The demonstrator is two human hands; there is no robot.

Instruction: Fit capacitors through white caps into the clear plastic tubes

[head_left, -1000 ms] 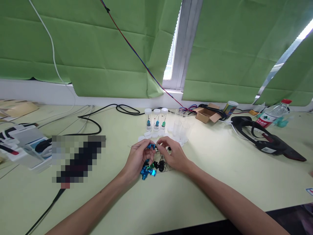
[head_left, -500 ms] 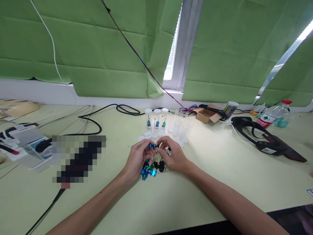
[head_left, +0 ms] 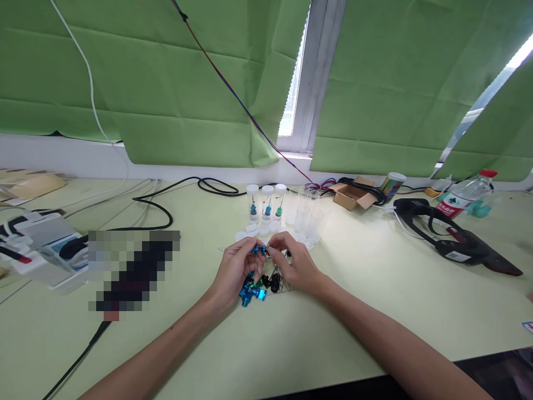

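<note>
My left hand (head_left: 234, 270) pinches a small shiny blue metal part (head_left: 259, 250) between thumb and fingers. A thin metal rod (head_left: 227, 249) sticks out to the left past that hand. My right hand (head_left: 295, 264) has its thumb and fingertips closed at the part's right end, where a dark bit shows; exactly what they grip is hidden. Under my hands lies a loose pile of blue parts (head_left: 249, 294), green parts (head_left: 257, 283), black knobs (head_left: 275, 283) and thin metal rods (head_left: 285, 286).
Behind my hands stand three capped clear tubes (head_left: 267, 205) with blue or green parts inside. Uncapped clear tubes (head_left: 315, 225) are to their right, with white caps (head_left: 242, 236) in front. Farther right are a cardboard box (head_left: 352, 198), black headset (head_left: 453, 244) and bottle (head_left: 460, 194).
My right fingertips have shifted slightly at the end of the blue part, and less of its dark end shows. My left hand stays nearly still.
</note>
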